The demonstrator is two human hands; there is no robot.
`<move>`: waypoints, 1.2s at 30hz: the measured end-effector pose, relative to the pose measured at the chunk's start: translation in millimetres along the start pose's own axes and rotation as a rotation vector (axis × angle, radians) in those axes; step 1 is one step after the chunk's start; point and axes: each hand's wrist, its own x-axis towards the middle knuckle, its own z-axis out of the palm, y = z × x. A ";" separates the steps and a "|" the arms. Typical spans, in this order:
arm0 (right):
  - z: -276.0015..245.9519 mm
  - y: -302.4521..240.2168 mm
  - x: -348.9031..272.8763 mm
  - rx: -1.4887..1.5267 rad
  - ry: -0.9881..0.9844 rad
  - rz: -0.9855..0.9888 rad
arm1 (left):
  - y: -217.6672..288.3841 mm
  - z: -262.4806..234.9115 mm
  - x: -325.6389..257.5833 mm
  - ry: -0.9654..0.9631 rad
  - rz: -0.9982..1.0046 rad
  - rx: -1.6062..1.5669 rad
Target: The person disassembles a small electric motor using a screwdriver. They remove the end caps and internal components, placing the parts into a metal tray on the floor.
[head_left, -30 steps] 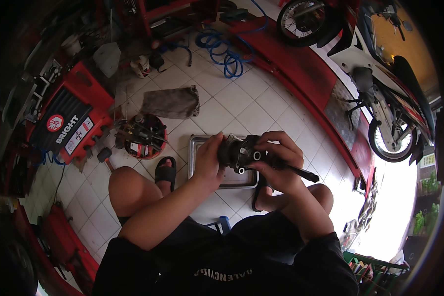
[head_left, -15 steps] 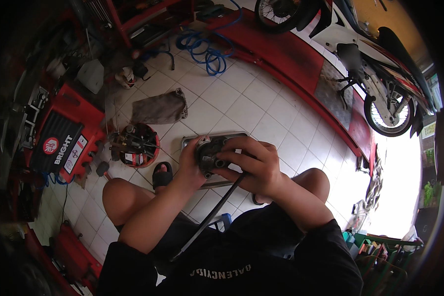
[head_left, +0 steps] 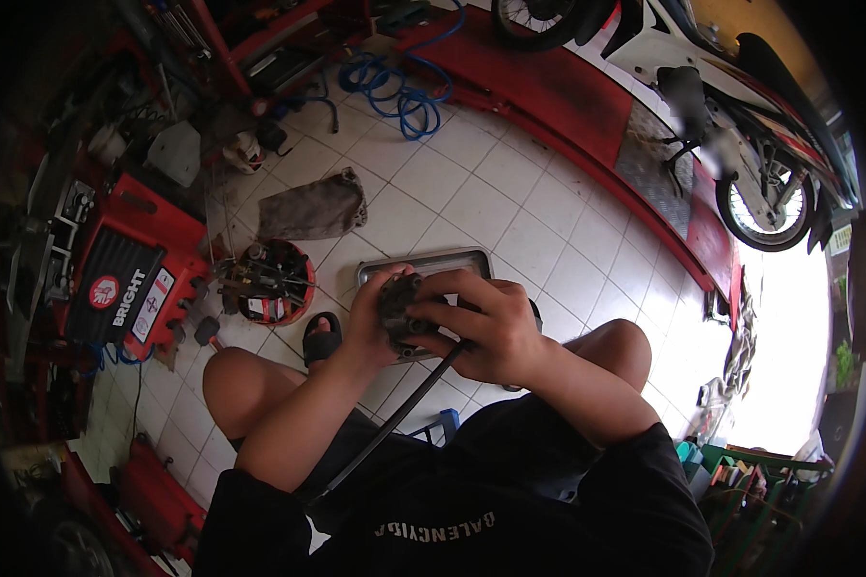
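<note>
Above a shallow metal tray [head_left: 471, 258], both hands are around a dark metal engine part [head_left: 401, 300] with round openings and bolt lugs; its exact kind cannot be made out. My left hand [head_left: 364, 322] grips it from the left side. Across its right side, my right hand [head_left: 486, 327] has its fingers bent and pressed on the part. A long dark rod [head_left: 390, 423] slants from beneath my right palm down toward my lap at the lower left. Its upper end is hidden by the fingers, so whether it is a tool cannot be told.
A round red tub of tools [head_left: 308, 288] and a grey rag [head_left: 313, 207] lie on the tiled floor to the left, with a red machine [head_left: 125, 269] beyond. Blue hose [head_left: 404, 101] coils ahead. At the right, a motorcycle [head_left: 731, 125] stands by a red lift platform [head_left: 548, 106].
My right hand has shifted slightly left and its fingers have moved over the part. The part has turned a little. The rod's lower end has swung slightly left.
</note>
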 end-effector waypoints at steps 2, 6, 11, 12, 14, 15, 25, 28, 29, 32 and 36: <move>-2.5 0.4 2.2 0.004 -0.024 -0.014 | 3.4 -4.9 2.5 0.022 -0.014 0.048; -12.3 -0.3 1.0 -0.037 -0.120 -0.025 | 6.7 -9.1 3.4 0.067 0.096 0.269; -10.4 8.1 -1.7 -0.051 -0.111 -0.059 | 7.8 10.1 -4.5 0.120 0.196 0.329; -9.8 8.3 -3.0 -0.058 -0.111 -0.045 | 6.7 8.4 -4.8 0.126 0.229 0.337; -5.7 8.7 -3.3 -0.049 -0.092 -0.022 | 4.4 5.0 -5.3 0.141 0.299 0.354; -3.4 8.7 -2.9 -0.036 -0.074 -0.011 | 3.6 3.4 -5.3 0.158 0.320 0.349; 0.4 6.9 -2.8 -0.093 -0.093 -0.081 | 9.9 12.2 -11.2 0.148 0.397 0.433; 3.6 5.6 0.8 -0.060 -0.047 -0.076 | 10.7 9.9 -11.7 0.162 0.399 0.436; 4.7 5.1 1.8 -0.061 -0.039 -0.072 | 10.6 8.7 -11.3 0.167 0.400 0.431; 6.8 4.3 3.7 -0.065 -0.022 -0.066 | 9.6 4.4 -10.1 0.173 0.423 0.422; 9.1 5.4 3.8 -0.068 -0.018 -0.069 | 7.8 0.9 -8.1 0.190 0.459 0.441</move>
